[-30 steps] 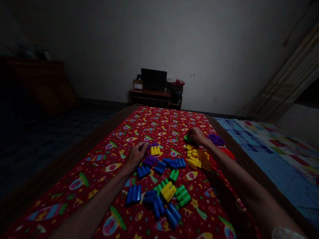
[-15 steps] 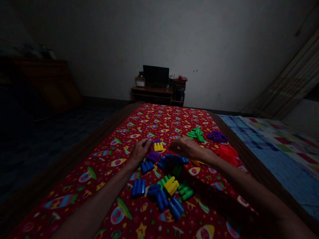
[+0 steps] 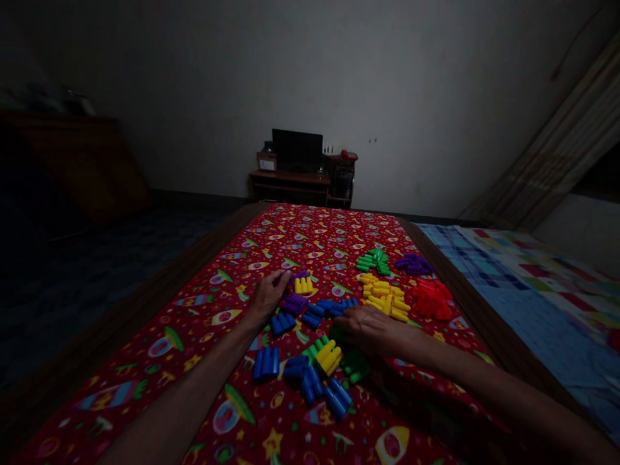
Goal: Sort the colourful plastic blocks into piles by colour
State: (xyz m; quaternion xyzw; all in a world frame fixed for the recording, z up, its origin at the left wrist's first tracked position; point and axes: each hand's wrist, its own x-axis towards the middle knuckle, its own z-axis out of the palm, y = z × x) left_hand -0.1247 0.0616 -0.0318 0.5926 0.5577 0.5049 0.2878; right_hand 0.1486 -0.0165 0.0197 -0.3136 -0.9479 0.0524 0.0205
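blocks in several colours lie scattered on the red cloth, each made of rounded bars joined side by side. the left hand is at the left edge of the spread, fingers curled with a narrow gap at the thumb; whether anything is pinched there i cannot tell. to its right are a yellow block and, a little nearer, a purple block, with a blue block nearer again. the right hand is in the middle, palm down, its fingers bent over a dark green block; the hand hides the contact, so i cannot tell if the block is gripped. on the far right lie a green heap, a purple heap, a yellow heap and a red heap. the gloss suggests hard plastic, likely light and hollow: stiff, not fragile, a bit slippery. the surest hold is probably a pinch across the outer bars, fingertips settled in the grooves, as the rounded ends could slide away. where blocks overlap, a straight lift should disturb the others least.
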